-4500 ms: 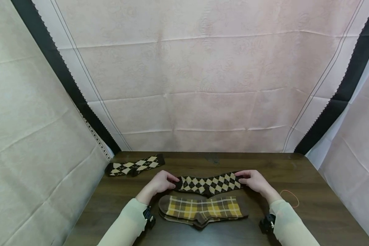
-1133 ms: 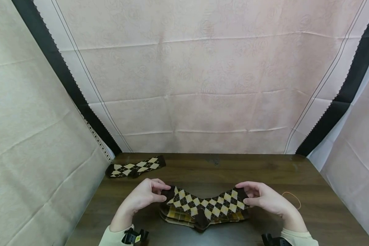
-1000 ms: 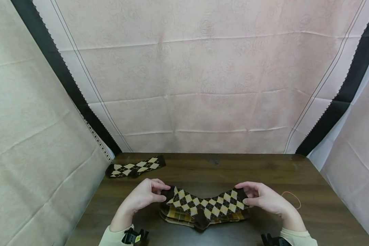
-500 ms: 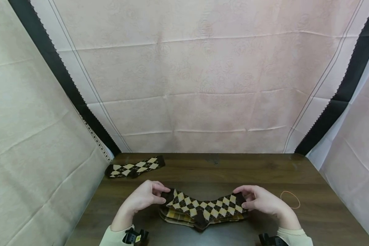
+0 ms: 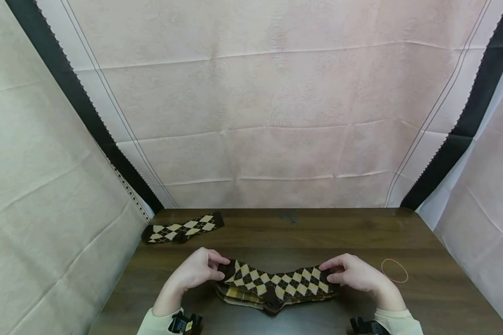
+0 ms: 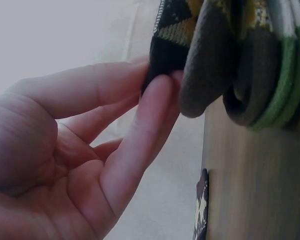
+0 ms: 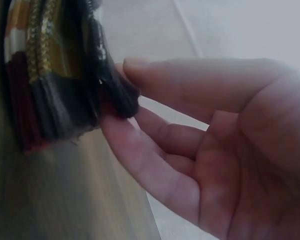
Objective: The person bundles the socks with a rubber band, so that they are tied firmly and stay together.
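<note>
Sock (image 5: 291,282) pinched by both hands (image 5: 195,271) (image 5: 356,273) partly covers plaid socks (image 5: 241,295).

Matt knitted cloth in the top sock (image 5: 295,283), and again in the far sock (image 5: 194,226). Likewise knit in the plaid socks (image 5: 244,296), faintly fuzzy at the grey toe (image 6: 210,70). Wood-grained and smooth on the table (image 5: 402,302), with a soft sheen in front of the plaid socks. Dull, creased cloth across the backdrop (image 5: 276,93); matt, too, along the black strips (image 5: 85,109). Matt cloth in the sleeves (image 5: 154,322); hard-looking black plastic at the wrist cameras (image 5: 184,322).
</note>
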Tool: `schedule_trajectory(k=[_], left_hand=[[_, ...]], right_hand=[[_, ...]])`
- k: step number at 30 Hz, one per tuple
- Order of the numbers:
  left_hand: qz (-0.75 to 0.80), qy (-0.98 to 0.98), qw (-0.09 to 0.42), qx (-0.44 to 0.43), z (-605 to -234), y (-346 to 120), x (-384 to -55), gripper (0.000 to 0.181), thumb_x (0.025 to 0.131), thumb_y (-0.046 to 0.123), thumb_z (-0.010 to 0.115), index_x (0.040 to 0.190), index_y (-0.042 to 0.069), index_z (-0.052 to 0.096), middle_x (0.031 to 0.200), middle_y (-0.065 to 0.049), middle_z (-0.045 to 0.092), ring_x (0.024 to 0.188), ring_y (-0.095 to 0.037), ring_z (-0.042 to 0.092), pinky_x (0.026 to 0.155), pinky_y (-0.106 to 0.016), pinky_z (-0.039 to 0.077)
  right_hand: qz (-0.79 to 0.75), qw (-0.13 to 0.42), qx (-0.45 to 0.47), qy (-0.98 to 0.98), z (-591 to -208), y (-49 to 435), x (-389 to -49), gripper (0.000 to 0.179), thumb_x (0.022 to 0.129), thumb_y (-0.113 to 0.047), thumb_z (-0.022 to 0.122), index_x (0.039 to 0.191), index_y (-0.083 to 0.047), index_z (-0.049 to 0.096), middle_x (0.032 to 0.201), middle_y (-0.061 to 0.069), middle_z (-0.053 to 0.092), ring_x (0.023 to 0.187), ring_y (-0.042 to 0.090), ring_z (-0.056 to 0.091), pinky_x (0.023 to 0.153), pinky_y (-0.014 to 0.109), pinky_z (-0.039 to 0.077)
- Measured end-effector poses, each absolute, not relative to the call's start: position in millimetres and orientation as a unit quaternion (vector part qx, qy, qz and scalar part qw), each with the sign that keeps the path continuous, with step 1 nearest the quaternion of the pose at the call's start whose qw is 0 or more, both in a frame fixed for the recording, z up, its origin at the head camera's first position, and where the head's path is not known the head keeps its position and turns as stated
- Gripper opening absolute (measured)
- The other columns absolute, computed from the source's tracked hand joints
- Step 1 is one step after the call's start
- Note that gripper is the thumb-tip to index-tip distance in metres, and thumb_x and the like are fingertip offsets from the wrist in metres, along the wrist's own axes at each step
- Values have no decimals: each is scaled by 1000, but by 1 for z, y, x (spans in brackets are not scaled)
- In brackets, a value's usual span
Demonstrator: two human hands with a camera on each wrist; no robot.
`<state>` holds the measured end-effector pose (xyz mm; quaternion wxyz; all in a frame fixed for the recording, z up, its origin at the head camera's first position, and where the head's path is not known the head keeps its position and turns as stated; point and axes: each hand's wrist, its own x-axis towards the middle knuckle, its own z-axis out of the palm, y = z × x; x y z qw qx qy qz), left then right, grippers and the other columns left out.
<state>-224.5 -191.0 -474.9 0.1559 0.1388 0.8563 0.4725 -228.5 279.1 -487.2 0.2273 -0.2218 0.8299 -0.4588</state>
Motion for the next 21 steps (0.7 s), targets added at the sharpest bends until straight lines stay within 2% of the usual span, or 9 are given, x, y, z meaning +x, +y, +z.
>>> schedule_trajectory(k=[4, 8, 14, 21], left_hand=[[464, 861, 152, 141, -476, -191, -225, 33, 86, 0, 85, 119, 2, 81, 101, -7, 66, 64, -16, 51, 59, -29, 46], [456, 866, 151, 141, -477, -192, -224, 32, 85, 0, 86, 117, 3, 82, 100, -6, 67, 68, -16, 54, 60, -30, 47], [450, 868, 155, 141, -476, -192, -223, 31, 85, 1, 87, 115, 2, 83, 100, -5, 68, 72, -17, 55, 62, -31, 48], [474, 853, 171, 138, -477, -193, -220, 26, 90, 4, 83, 116, -2, 81, 109, -9, 71, 82, -21, 74, 73, -41, 63]], right_hand=[[-458, 228, -222, 830, -490, 279, -229, 34, 97, 2, 70, 129, 10, 69, 109, 17, 70, 90, 21, 67, 70, 32, 58], [-461, 225, -219, 830, -493, 278, -229, 37, 92, 6, 71, 129, 8, 69, 100, 11, 60, 81, 20, 59, 67, 31, 56], [-454, 218, -201, 840, -496, 276, -229, 35, 89, 7, 75, 124, 2, 71, 97, 10, 58, 82, 24, 55, 64, 30, 50], [-454, 220, -179, 845, -495, 275, -230, 29, 89, 7, 74, 118, 2, 73, 96, 9, 59, 84, 25, 56, 66, 32, 53]])
